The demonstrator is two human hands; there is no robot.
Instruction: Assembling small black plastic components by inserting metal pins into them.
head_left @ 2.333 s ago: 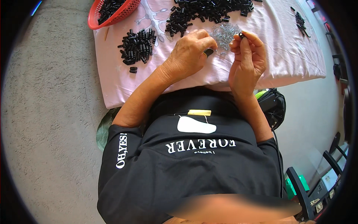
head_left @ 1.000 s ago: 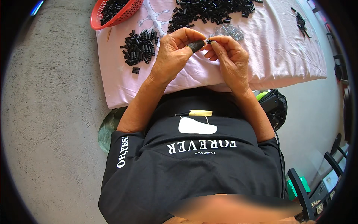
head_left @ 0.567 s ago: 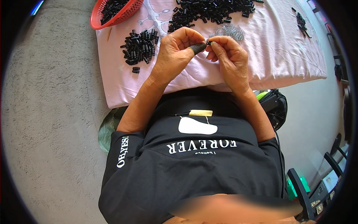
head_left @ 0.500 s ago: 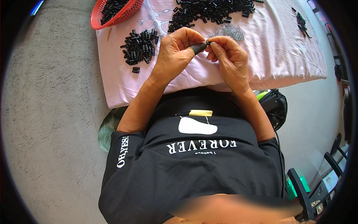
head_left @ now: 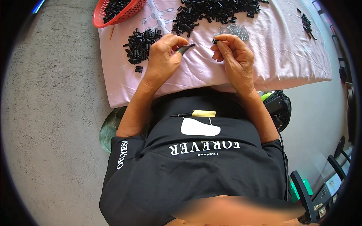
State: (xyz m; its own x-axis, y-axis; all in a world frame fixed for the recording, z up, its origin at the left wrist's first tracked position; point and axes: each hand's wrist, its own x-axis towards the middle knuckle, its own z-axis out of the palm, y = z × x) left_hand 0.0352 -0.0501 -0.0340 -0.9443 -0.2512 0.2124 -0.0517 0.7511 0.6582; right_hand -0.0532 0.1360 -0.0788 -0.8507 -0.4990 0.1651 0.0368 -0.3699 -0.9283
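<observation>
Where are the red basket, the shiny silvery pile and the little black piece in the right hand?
Red basket (head_left: 123,16): head view, on its side wall.
Silvery pile (head_left: 236,31): head view, near its middle.
Black piece (head_left: 215,41), in the right hand (head_left: 238,57): head view, on the end that shows.

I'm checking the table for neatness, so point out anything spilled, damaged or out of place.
Nothing looks clearly spilled or damaged. Two black parts lie apart on the near side of the left pile, and a thin stick lies alone near the red basket; these look like strays.
</observation>
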